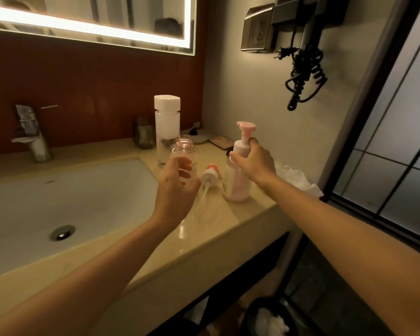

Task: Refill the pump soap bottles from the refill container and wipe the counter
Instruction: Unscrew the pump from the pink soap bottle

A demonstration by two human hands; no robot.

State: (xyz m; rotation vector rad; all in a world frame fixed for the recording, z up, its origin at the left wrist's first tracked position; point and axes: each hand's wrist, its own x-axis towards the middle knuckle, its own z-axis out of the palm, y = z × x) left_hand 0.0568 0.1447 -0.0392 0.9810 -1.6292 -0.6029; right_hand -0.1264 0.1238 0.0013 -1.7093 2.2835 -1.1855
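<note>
My left hand (177, 187) grips a clear pump bottle (185, 151) whose neck is uncapped, standing on the beige counter (228, 221) beside the sink. Its white and pink pump head (210, 174) lies on its side on the counter with the dip tube pointing toward me. My right hand (252, 161) holds the white collar of a second pump bottle (238, 183), which holds pink liquid and has its pink pump on. A tall clear refill bottle (167, 127) with a white square cap stands behind them.
A white sink basin (66, 200) with a chrome tap (33, 134) lies to the left. A crumpled white cloth (294, 178) sits by the wall at right. A glass tumbler (144, 132) and small items stand at the back. A hair dryer cord (306, 73) hangs on the wall.
</note>
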